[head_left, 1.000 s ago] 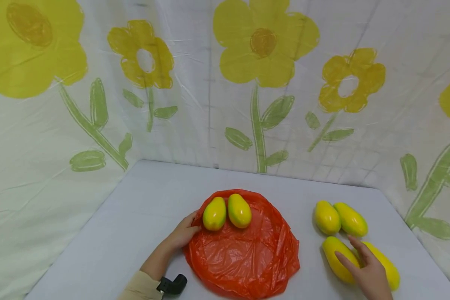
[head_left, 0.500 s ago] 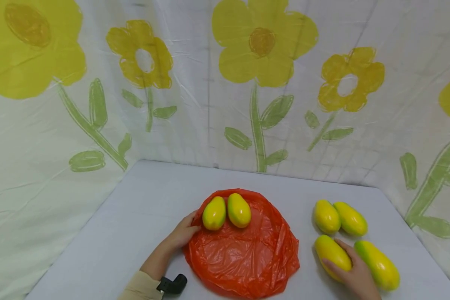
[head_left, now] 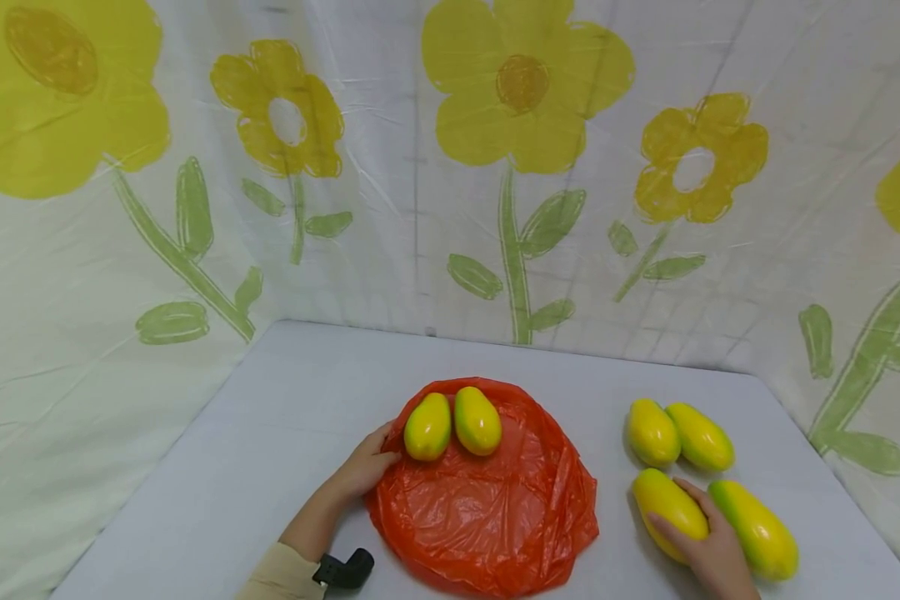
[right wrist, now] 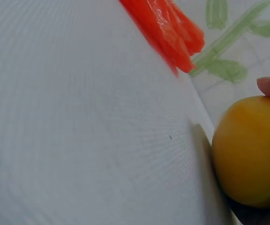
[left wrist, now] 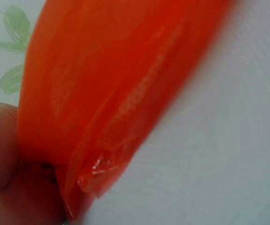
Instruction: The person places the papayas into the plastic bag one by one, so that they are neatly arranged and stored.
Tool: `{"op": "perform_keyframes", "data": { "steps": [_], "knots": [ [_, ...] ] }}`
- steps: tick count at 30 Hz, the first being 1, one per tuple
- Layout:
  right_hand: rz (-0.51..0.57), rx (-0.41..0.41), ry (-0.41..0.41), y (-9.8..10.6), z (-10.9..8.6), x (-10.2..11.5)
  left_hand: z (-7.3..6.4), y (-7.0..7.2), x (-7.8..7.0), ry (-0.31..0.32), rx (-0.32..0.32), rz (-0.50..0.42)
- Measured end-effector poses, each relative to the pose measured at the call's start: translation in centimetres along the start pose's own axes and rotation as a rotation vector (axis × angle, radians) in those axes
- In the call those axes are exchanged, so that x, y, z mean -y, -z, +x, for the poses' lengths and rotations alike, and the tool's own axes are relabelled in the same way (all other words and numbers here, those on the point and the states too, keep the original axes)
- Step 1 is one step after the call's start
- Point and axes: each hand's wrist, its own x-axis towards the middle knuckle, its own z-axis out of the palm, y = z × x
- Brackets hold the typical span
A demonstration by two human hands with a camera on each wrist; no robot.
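My right hand [head_left: 716, 554] grips a yellow-green mango [head_left: 667, 508] at the front right, thumb on its near side and fingers over its far side. In the right wrist view, the same mango [right wrist: 252, 152] fills the right edge, with a fingertip above it. On the left, my left hand [head_left: 367, 467] holds the rim of a red plastic bag [head_left: 480, 517], spread open in a round shape. The left wrist view shows the bag's folded edge [left wrist: 92, 117] pinched against the hand [left wrist: 3, 154]. Two mangoes [head_left: 477, 421] lie side by side at the bag's far left.
Beside my right hand lies another mango [head_left: 757, 529] with a green end. Two more mangoes [head_left: 654, 433] sit touching each other farther back on the white table [head_left: 330, 367]. A flower-printed curtain [head_left: 390, 217] rises behind the table's back edge.
My right hand has come left and down onto the near mango and taken hold of it, shifting it slightly left. My left hand and the bag stay in place.
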Motion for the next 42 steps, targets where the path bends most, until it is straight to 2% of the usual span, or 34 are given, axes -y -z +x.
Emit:
{"op": "perform_keyframes", "data": {
  "steps": [14,26,33,42],
  "knots": [
    [0.007,-0.031,0.013,0.0,-0.2,0.0,0.1,0.0,0.1,0.003,0.018,-0.005],
    [0.062,-0.004,-0.023,0.4,-0.3,0.5,0.0,0.0,0.1,0.015,0.004,-0.001],
    [0.137,0.002,-0.030,0.4,-0.5,1.5,0.0,0.0,0.0,0.023,-0.002,0.009],
    [0.090,-0.012,0.035,0.4,-0.8,3.8,0.1,0.0,-0.1,0.032,-0.008,0.002]
  ]
}}
